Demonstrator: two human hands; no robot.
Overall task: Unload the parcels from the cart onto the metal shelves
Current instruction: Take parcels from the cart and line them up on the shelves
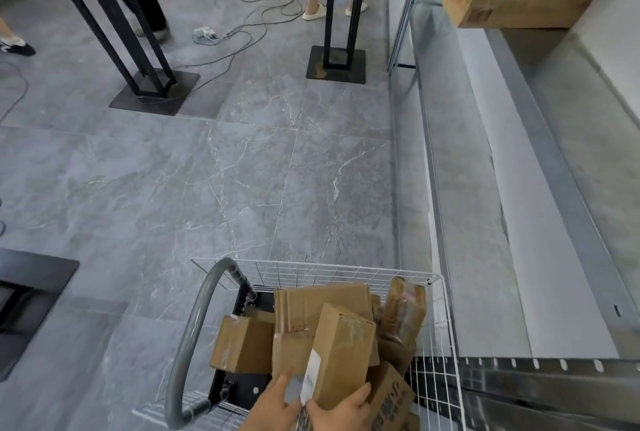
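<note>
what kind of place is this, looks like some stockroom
Likely a parcel storeroom or pickup point, though it could be a staged workspace. A wire cart is heaped with cardboard parcels, and metal shelves on the right hold larger cartons. Loose cables trail across the tiled floor.

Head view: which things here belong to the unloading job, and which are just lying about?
Job: wire cart, its cardboard parcels, the tall parcel gripped by the right hand, left hand, metal shelves.
Lying about: floor cables, power strip, black table stands.
</note>
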